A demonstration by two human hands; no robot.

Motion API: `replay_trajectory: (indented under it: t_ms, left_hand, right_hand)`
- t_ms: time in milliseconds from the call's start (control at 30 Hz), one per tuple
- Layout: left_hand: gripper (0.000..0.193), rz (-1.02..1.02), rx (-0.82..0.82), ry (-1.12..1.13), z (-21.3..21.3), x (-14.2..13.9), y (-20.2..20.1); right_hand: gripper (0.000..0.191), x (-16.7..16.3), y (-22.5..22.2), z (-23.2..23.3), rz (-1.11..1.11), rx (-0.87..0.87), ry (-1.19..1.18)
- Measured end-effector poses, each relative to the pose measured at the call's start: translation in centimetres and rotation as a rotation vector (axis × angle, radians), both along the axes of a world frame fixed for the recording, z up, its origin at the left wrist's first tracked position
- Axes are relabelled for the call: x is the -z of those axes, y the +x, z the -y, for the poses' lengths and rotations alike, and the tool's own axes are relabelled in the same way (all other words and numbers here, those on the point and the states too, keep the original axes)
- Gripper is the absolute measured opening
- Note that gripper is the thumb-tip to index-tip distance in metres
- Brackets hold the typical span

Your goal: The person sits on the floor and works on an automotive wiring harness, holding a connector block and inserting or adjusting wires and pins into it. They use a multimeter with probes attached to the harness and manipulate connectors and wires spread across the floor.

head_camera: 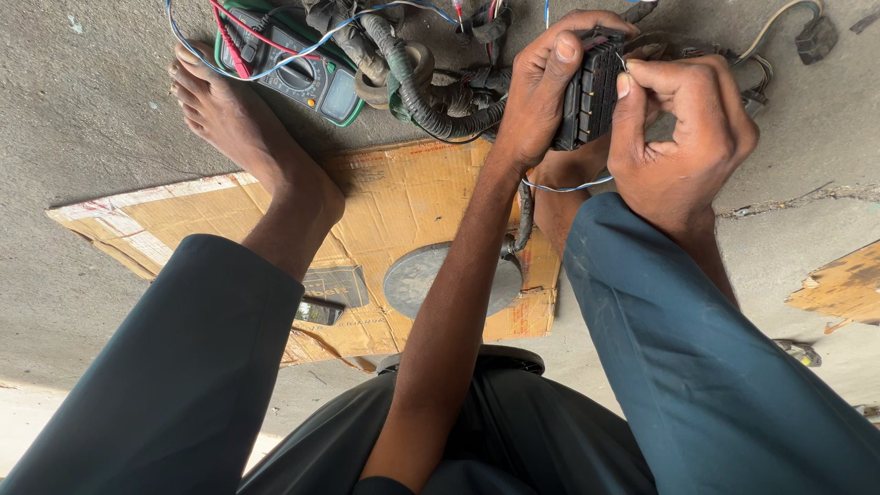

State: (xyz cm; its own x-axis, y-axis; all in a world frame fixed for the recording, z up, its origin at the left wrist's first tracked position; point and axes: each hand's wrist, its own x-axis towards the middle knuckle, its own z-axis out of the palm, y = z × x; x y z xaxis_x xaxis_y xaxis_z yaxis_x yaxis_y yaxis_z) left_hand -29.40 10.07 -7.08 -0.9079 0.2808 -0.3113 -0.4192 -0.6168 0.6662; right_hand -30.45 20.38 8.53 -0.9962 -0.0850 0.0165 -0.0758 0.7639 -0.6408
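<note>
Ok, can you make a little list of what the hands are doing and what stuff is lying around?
left hand: grips black multi-pin connector
right hand: pinches a thin pin at the connector face
wiring harness: bundled on concrete floor
multimeter: green, beside bare foot
cardboard sheet: flat, under the legs

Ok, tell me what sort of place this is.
Likely an informal roadside or workshop floor for vehicle electrical repair: bare concrete ground, flattened cardboard as a mat, a green multimeter beside a wiring harness, and a black connector block in hand.
</note>
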Motion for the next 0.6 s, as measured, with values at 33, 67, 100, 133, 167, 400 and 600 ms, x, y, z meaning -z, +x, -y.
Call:
replay_trajectory:
  t_ms: [33,67,100,133,167,400,600]
  left_hand:
    - [0.064,-0.006,-0.004,0.001,-0.02,-0.01,-0.01]
    - [0.063,-0.012,-0.007,0.004,-0.07,0.0,-0.08]
    - [0.063,-0.014,-0.008,0.002,-0.06,-0.01,-0.08]
    - [0.063,-0.015,-0.008,0.0,-0.07,-0.01,-0.11]
    - [0.063,-0.013,-0.006,-0.007,-0.02,-0.04,-0.09]
    - [0.062,-0.023,0.004,-0.009,0.04,-0.11,0.02]
    - [0.057,-0.007,0.005,0.049,-0.08,0.16,0.12]
  right_hand:
    - [0.013,-0.01,0.03,-0.02,0.004,0.002,0.0]
    - [0.013,-0.03,0.06,-0.04,0.009,0.003,0.0]
    - [0.013,-0.06,0.08,-0.07,0.005,-0.002,0.001]
    - [0.014,-0.07,0.09,-0.08,0.001,-0.005,0.002]
    - [0.014,-0.1,0.1,-0.08,-0.003,-0.009,0.004]
    - [0.015,-0.44,0.01,0.11,0.005,-0.018,0.006]
    - [0.012,-0.73,-0.64,-0.02,0.079,0.014,-0.019]
